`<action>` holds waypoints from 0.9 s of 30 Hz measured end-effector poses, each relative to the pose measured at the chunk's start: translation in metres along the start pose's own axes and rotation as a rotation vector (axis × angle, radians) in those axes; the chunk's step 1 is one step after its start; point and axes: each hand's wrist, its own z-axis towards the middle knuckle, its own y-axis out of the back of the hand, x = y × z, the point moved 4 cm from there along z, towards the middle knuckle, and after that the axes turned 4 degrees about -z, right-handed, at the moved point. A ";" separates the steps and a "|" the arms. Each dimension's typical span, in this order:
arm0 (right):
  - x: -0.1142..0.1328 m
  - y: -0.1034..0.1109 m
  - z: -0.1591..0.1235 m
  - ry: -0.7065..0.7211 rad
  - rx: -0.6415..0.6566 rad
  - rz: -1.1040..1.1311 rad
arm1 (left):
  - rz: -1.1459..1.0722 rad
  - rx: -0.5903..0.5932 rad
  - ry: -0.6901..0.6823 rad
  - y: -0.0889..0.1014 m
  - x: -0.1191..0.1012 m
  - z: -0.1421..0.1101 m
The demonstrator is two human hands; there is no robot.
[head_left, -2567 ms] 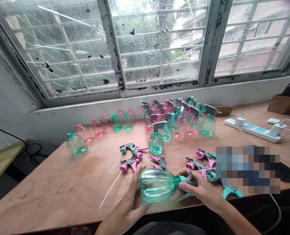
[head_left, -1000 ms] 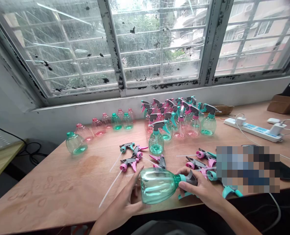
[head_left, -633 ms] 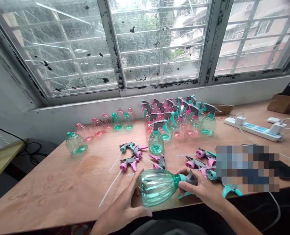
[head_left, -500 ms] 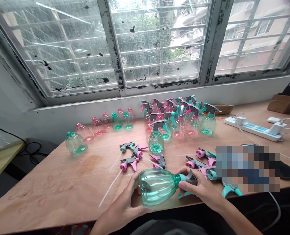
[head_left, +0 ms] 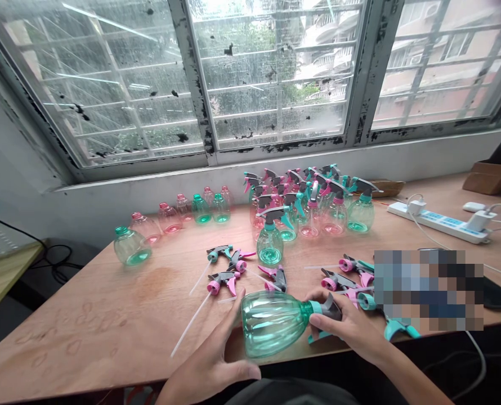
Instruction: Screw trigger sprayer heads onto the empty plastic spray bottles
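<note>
A green see-through spray bottle (head_left: 273, 325) lies sideways in front of me, its base to the left and its grey and teal trigger head (head_left: 329, 308) to the right. My right hand (head_left: 344, 323) is closed round that head at the bottle's neck. At the base, my left hand (head_left: 217, 349) curves loosely round the bottle, fingers on the far side and thumb along the near edge; its fingertips are partly hidden. Just beyond the bottle lie loose pink trigger heads (head_left: 223, 281) and a teal trigger head (head_left: 219, 254), with thin straws.
Assembled spray bottles (head_left: 270, 244) stand grouped at the back centre. Open-necked green and pink bottles (head_left: 132, 247) line the back left. More trigger heads (head_left: 354, 270) lie right of my hands. A power strip (head_left: 438, 224) sits at the right, near a blurred-out patch.
The spray bottle has turned about its long axis, its ribs and highlights shifting. My left thumb has moved along and slightly off the base. My right hand stays in place.
</note>
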 end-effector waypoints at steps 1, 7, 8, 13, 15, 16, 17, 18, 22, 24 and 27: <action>0.000 0.000 0.000 -0.003 -0.004 0.001 | 0.001 0.001 -0.002 0.000 0.001 0.000; 0.001 -0.001 0.000 -0.001 0.009 -0.029 | -0.055 0.008 -0.108 -0.004 0.011 0.001; 0.001 -0.001 0.000 0.000 0.011 -0.036 | -0.056 0.008 -0.123 -0.004 0.011 0.001; 0.001 -0.001 0.000 0.007 0.020 -0.018 | 0.016 0.004 -0.048 -0.001 0.010 0.001; 0.000 -0.001 0.000 0.003 0.020 -0.023 | 0.024 0.003 -0.018 0.000 0.009 0.000; 0.000 -0.001 0.000 -0.001 0.019 -0.026 | 0.022 -0.001 -0.017 0.001 0.009 0.000; -0.001 -0.001 0.000 -0.006 0.019 -0.026 | 0.017 -0.007 -0.025 0.001 0.009 0.000; -0.001 0.000 0.000 -0.008 0.020 -0.022 | 0.008 -0.014 -0.038 0.001 0.010 0.000; -0.001 -0.002 -0.001 -0.020 0.031 0.012 | -0.077 -0.005 -0.125 -0.002 0.013 0.001; 0.001 -0.003 -0.003 -0.024 0.040 0.037 | -0.139 0.027 -0.147 -0.004 0.012 0.000; 0.005 -0.006 -0.007 -0.023 0.056 0.037 | -0.174 0.055 -0.137 -0.003 0.010 0.000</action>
